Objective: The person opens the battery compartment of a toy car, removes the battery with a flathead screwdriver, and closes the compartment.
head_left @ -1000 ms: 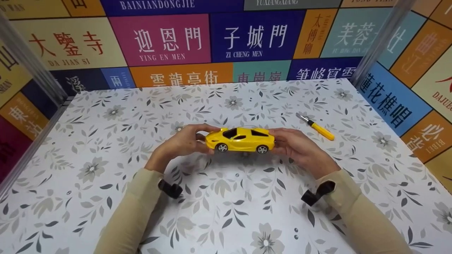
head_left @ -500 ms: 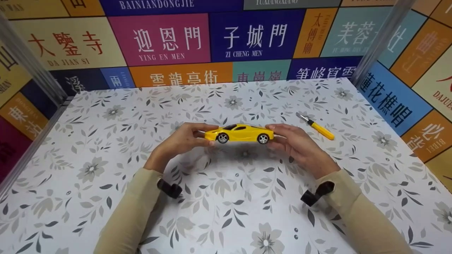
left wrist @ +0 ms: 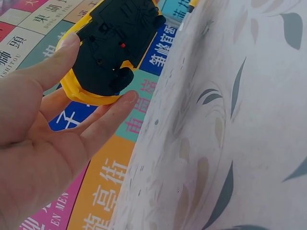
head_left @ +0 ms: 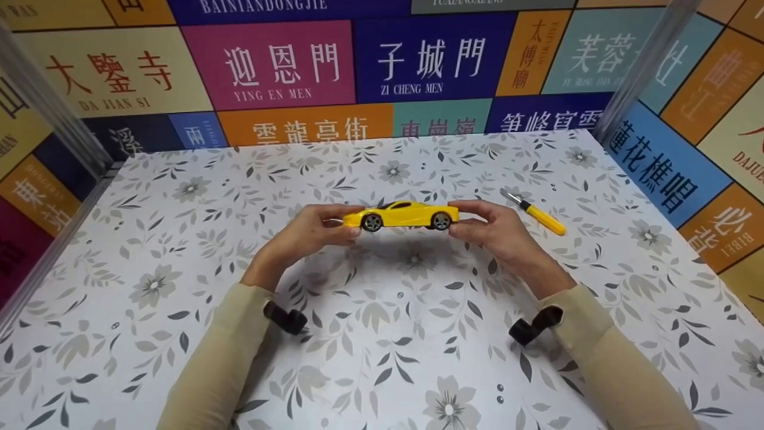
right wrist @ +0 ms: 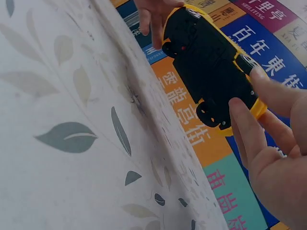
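A yellow toy car (head_left: 406, 215) is held up off the table between the two hands, its side with two wheels facing the head camera. My left hand (head_left: 304, 230) pinches the car's front end between thumb and fingers. The rear end is pinched by my right hand (head_left: 498, 233). Both wrist views show the car's black underside (left wrist: 117, 43), framed by the yellow body. In the right wrist view the fingertips (right wrist: 240, 105) touch that underside, and the other hand (right wrist: 156, 14) appears at the far end.
A yellow-handled tool (head_left: 543, 218) with a metal tip lies on the table to the right, beyond the right hand. White cloth with grey leaves and flowers covers the table (head_left: 370, 346). Coloured panels (head_left: 268, 65) with Chinese characters stand behind it.
The car has risen a little, away from the person, and has tilted so that its roof and windows show less and its side faces the head camera. Both hands keep hold of it.
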A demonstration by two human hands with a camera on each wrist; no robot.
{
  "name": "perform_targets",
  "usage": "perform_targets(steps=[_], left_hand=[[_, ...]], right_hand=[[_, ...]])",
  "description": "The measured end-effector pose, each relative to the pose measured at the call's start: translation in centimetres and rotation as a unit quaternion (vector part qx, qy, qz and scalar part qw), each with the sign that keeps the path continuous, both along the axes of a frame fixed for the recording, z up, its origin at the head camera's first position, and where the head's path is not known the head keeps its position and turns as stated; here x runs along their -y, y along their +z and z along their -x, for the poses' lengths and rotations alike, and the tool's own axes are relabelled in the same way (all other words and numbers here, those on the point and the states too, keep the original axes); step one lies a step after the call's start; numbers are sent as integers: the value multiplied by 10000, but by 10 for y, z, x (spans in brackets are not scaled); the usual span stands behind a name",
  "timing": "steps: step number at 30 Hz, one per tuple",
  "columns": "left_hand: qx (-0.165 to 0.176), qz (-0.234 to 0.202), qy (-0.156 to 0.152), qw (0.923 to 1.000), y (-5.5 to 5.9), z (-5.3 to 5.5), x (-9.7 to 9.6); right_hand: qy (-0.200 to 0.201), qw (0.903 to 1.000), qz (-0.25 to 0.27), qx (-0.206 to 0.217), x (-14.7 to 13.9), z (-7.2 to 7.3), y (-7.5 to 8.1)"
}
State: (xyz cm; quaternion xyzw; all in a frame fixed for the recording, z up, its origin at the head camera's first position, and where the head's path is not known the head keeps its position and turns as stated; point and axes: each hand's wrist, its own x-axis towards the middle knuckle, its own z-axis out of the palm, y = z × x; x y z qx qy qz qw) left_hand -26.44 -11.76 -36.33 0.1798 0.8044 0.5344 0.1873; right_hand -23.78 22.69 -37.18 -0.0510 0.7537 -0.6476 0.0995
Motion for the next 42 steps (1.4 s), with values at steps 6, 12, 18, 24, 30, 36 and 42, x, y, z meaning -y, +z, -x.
perform_targets(steps=[6, 12, 18, 24, 30, 36, 42], left_hand=[[231, -511, 143, 9983, -2, 1, -3], [163, -802, 162, 9965, -3, 1, -5], [149, -667, 84, 9976, -3, -1, -4], [230, -490, 52, 9985, -3, -2, -5], [213, -568, 19, 9982, -4, -1, -7], [257, -745, 152, 9968, -4, -1, -9], [499, -978, 282, 9936, -2, -2, -11]], right_hand=[[-258, 9982, -232, -481, 4, 0, -2], [-624, 9904, -1104, -557, 5, 1, 0], [-752, 9919, -971, -312, 6, 0, 3], [-768, 9950, -603, -204, 6, -1, 1], [-697, 9964, -480, -2, 5, -2, 1], [-718, 9964, -394, 231, 6, 0, 1], [-750, 9964, -145, 356, 8, 0, -1]])
